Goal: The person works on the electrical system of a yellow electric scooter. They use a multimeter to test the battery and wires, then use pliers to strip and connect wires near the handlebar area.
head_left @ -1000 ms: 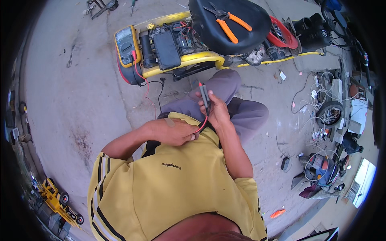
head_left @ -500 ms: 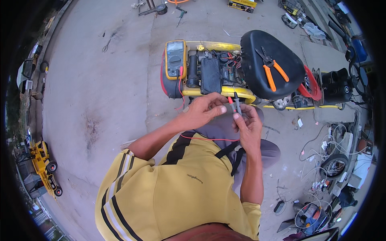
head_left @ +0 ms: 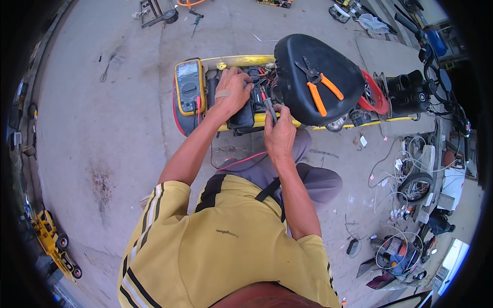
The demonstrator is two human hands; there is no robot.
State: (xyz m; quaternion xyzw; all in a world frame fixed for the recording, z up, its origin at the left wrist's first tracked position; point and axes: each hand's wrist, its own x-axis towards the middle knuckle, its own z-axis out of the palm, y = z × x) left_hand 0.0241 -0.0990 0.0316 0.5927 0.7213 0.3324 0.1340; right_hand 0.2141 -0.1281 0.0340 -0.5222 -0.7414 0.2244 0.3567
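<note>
A multimeter (head_left: 189, 79) lies at the left end of a yellow scooter frame (head_left: 246, 60), red and black leads running from it. My left hand (head_left: 232, 91), a bandage on its back, reaches into the open compartment over a black box (head_left: 240, 117); its fingers are curled and what they grip is hidden. My right hand (head_left: 280, 131) holds the test probes (head_left: 269, 107), tips pointing into the wiring beside my left hand. Orange-handled pliers (head_left: 318, 97) lie on the black seat (head_left: 344, 61) to the right.
A red ring-shaped part (head_left: 379, 102) and handlebars (head_left: 431, 51) are right of the seat. Tangled cable, a tire (head_left: 416, 187) and clutter line the right side. A yellow toy-like vehicle (head_left: 49, 236) stands at lower left. A green-handled tool (head_left: 196, 20) lies beyond the scooter.
My left hand has moved up from my lap into the compartment. My right hand has carried the probes forward to the wiring. The view has shifted as well.
</note>
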